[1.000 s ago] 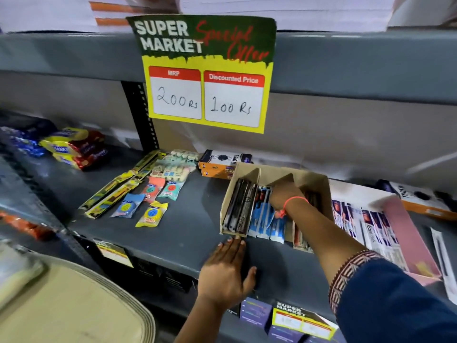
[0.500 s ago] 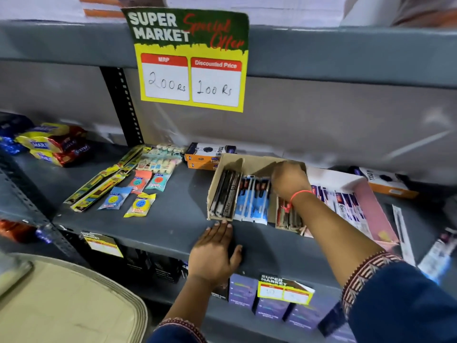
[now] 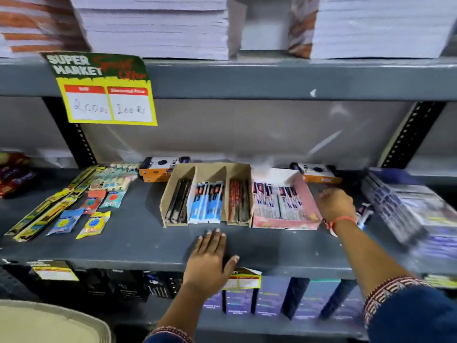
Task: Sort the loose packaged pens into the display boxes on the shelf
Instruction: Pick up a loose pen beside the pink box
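**Three compartments filled, loose pens half hidden**

Three slots of the brown display box (image 3: 207, 194) on the grey shelf (image 3: 128, 233) hold packaged pens: dark, blue and red packs. Touching its right side, the pink display box (image 3: 284, 199) holds more packs. Just right of that box, loose pens (image 3: 363, 214) show only partly behind the right hand (image 3: 336, 205), whose fingers curl downward; blur hides whether it grips anything. The left hand (image 3: 210, 261) lies flat and spread on the shelf's front edge, holding nothing. Smeared packages (image 3: 405, 209) at far right are unreadable.
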Tool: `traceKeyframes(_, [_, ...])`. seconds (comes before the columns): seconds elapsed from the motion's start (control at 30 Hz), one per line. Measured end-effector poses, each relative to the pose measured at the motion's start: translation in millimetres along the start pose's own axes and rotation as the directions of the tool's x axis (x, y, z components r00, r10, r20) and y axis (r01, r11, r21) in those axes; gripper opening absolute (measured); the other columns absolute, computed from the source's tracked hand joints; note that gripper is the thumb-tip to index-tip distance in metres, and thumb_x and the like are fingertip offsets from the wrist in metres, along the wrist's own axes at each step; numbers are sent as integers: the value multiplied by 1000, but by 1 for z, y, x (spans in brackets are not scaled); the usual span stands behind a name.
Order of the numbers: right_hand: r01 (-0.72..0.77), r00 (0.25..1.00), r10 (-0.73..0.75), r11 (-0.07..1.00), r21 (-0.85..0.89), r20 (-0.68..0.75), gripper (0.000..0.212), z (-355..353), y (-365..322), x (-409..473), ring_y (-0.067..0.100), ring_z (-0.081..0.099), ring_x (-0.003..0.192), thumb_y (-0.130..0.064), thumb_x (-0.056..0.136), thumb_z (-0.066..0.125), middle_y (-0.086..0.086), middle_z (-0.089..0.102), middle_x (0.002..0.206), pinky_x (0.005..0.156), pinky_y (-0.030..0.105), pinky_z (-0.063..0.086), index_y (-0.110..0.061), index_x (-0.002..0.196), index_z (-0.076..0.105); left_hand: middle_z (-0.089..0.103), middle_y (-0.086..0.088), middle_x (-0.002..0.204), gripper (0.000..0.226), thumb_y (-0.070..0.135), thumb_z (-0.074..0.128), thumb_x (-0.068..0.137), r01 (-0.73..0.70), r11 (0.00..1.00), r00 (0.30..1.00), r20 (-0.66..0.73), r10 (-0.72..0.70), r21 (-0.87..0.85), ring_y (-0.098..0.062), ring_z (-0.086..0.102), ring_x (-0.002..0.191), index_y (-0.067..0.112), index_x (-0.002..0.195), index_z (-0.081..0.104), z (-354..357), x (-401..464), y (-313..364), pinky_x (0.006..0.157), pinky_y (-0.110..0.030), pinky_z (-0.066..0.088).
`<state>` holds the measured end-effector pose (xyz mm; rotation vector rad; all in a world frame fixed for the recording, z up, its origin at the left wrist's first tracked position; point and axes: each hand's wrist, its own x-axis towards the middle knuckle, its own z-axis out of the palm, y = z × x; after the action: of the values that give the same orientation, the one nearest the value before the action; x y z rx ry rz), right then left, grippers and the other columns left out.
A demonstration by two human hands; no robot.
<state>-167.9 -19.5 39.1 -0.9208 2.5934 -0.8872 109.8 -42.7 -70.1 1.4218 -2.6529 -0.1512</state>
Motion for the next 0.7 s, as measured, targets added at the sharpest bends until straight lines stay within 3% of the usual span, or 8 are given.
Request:
traceKeyframes(0.2, [-84,996,88,983,-165,17,33,-5,54,5,41,60,110,-1,85,42,28,64,118,89,42,49,4,109,65,0,-4,156,82,68,-2,84,-172,984,981,94,167,43,-17,-6,141,16,147,3,0,22,39,109,-29,-12])
traceKeyframes(0.37, [-169,986,165,976,-135,-38,34,-3,72,15,40,58,112,-5,89,39,27,63,118,90,41,48,4,110,64,-3,-2,156,116,77,-31,51,-277,960,950,159,268,33,-15,-8,140,19,147,-1,-2,36,37,109,-26,-9])
traceKeyframes(0.7, [-250,968,241,946,-207,-68,40,10,76,36,43,40,125,-10,92,39,23,38,139,102,46,40,-1,128,53,3,3,156,113,79,-25,54,-239,971,964,113,240,-21,-13,-5,141,23,147,6,2,39,36,106,-24,-12])
